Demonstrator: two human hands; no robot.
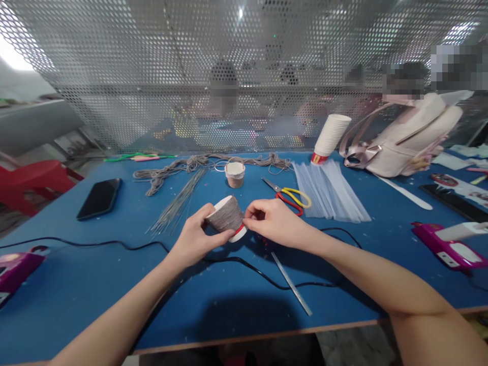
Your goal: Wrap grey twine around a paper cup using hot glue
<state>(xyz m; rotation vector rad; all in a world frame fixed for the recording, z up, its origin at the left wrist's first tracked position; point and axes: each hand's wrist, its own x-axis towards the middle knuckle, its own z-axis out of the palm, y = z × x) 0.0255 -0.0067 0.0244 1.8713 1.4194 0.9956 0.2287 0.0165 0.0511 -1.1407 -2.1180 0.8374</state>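
Observation:
A paper cup [227,216], wound with grey cord over most of its side, is tilted in the grip of my left hand [194,234]. Its white and red end shows uncovered at the lower right. Close against that end, my right hand [272,219] has thumb and forefinger pinched together at the edge of the winding. What lies between those fingertips is too small to make out. Behind the cup stands a small tub [234,175] with a white rim and brownish side. Scissors [292,198] with red and yellow handles lie beyond my right hand.
Grey cord [206,161], thin wires [181,201], clear strips [330,193] and stacked paper cups [331,134] lie toward the perforated screen. A black cable [244,263] and glue stick [293,284] are nearer. A phone [99,198] is left; a backpack [406,134] and purple device [448,246] are right.

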